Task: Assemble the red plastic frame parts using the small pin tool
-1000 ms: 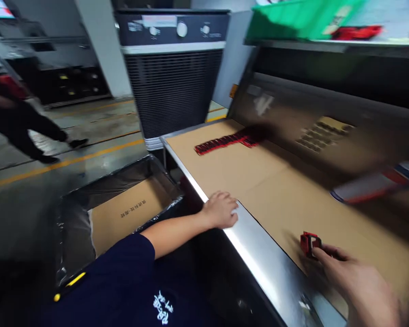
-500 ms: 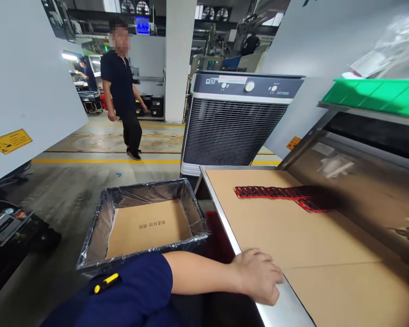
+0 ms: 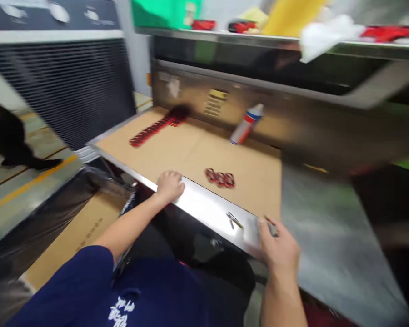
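Observation:
My left hand (image 3: 170,186) rests on the metal front edge (image 3: 201,204) of the worktable, its fingers curled onto it. Farther right, my right hand (image 3: 280,245) is at the same edge with bent fingers. A small dark shape shows between thumb and fingers, too blurred to name. Between my hands, a thin metal tool (image 3: 235,220), perhaps tweezers, lies on the edge. Several red-and-black ring-shaped parts (image 3: 220,178) lie on the cardboard sheet (image 3: 187,159) just beyond. A long row of similar red-and-black parts (image 3: 150,132) stretches across the cardboard at the far left.
A spray can (image 3: 247,125) leans near the metal back panel. Above runs a shelf with a green bin (image 3: 167,13) and red items. An air cooler (image 3: 61,86) stands left. Below it is a lined box (image 3: 85,222) with cardboard inside. A person's legs (image 3: 13,141) show at far left.
My view has swung right and down to the worktable, bringing my right hand, the spray can and the nearer parts into sight. My left hand is still on the metal edge.

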The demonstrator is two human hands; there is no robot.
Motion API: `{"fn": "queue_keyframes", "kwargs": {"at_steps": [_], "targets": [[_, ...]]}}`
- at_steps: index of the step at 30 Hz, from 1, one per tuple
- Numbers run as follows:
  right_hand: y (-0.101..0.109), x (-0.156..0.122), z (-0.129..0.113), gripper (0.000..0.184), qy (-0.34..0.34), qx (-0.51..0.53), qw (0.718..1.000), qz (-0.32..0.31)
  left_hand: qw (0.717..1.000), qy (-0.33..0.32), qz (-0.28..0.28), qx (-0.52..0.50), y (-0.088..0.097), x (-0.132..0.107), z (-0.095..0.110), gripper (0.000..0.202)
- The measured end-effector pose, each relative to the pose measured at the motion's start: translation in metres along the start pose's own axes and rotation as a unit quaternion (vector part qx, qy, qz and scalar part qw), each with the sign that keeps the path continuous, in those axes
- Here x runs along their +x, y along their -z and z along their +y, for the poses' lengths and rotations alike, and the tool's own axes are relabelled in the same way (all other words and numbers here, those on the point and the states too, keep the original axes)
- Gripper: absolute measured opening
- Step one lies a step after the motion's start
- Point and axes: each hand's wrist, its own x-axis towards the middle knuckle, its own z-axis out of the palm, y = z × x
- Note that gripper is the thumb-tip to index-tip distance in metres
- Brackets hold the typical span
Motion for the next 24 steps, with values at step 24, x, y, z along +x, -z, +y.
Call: {"fn": "queue_keyframes", "kwargs": {"at_steps": [24], "targets": [[-0.012, -0.052, 0.04, 0.022, 0.022, -0.031, 0.992, 0.124, 0.982, -0.169, -0.066, 0.047, -0.066, 0.089, 0.11, 0.082]]}}
